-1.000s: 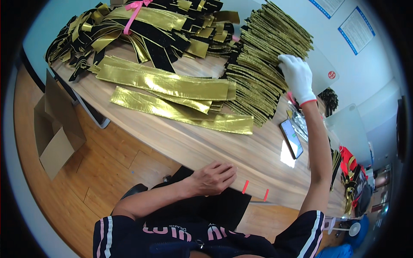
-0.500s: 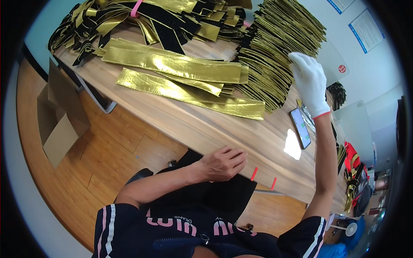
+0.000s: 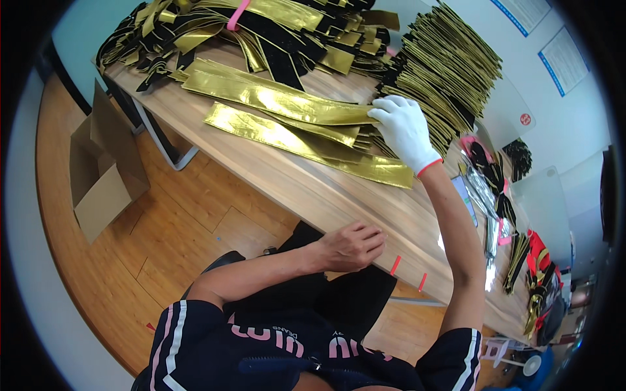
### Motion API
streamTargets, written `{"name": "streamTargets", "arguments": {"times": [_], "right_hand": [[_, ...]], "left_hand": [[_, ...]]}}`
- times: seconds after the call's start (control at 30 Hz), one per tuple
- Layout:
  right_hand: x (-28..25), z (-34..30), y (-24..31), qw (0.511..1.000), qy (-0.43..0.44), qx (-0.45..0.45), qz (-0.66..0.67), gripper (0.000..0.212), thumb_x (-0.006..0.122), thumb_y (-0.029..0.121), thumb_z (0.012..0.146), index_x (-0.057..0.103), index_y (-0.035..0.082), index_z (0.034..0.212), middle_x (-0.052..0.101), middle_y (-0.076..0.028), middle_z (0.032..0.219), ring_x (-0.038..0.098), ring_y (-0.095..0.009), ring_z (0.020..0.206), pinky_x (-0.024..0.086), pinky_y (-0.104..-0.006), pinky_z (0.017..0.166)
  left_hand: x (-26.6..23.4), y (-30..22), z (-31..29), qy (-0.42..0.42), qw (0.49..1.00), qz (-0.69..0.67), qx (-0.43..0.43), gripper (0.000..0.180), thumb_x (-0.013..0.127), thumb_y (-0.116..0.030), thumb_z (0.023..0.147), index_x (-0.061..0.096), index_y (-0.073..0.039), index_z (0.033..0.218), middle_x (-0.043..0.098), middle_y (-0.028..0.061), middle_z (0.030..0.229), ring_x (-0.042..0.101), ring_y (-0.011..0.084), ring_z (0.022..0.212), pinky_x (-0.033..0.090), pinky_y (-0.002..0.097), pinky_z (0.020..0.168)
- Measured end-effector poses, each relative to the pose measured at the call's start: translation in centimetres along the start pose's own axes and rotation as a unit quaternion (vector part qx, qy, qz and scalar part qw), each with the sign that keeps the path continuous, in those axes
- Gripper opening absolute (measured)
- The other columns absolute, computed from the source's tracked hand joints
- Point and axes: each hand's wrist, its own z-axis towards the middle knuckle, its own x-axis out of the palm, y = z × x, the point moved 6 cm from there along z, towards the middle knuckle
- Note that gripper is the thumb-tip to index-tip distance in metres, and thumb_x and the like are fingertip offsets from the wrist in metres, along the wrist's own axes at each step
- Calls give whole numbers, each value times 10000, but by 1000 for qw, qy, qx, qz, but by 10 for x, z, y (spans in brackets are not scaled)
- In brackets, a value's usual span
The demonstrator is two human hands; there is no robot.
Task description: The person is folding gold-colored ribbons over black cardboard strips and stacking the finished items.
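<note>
My right hand (image 3: 401, 127), in a white glove with a red cuff edge, has its fingertips closed on the right end of a gold strip (image 3: 274, 98), the top one of a small pile. Below that pile a separate shiny gold strip (image 3: 293, 144) lies slantwise, its right end under my right wrist. My left hand (image 3: 352, 246) is bare and rests at the table's near edge with its fingers curled in. Nothing shows in it, though its palm is hidden. Just beyond the glove stands a long dense row of gold-and-black strips (image 3: 450, 65).
A heap of gold and black strips (image 3: 195, 29) with a pink band covers the far left. A phone (image 3: 464, 199) and silver strips (image 3: 481, 189) lie beside my right forearm. Red tape marks (image 3: 396, 265) sit at the near edge. An open cardboard box (image 3: 107, 176) stands on the floor.
My right hand has come left and nearer, from the row of strips to the end of the gold strip pile. The left hand stays at the table edge. The view has shifted slightly.
</note>
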Motion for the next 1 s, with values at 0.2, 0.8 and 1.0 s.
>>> {"name": "streamTargets", "arguments": {"times": [0.2,0.8,1.0], "right_hand": [[-10,-25,7,994,7,42,99,162,712,109,925,747,70,1079,725,-66,1244,646,-291,1161,506,-428,939],[-82,-163,13,828,-18,365,425,184,745,36,922,785,-37,1086,776,-78,1085,690,-120,1018,540,-276,919],[-77,-187,50,846,-40,306,435,163,749,-19,882,764,-9,1044,763,-135,1159,707,-249,1107,526,-358,1010]], "left_hand": [[-8,-1,-2,-3,1000,13,3,246,631,-180,893,712,-47,1084,718,98,1191,687,232,1138,536,341,897],[-72,0,18,-235,967,-96,5,289,693,36,782,763,-71,1042,763,74,1101,725,269,1008,550,338,754],[-78,44,26,-136,978,-50,-150,403,771,-161,874,685,-38,1248,710,132,1195,672,346,1115,525,458,930]]}}
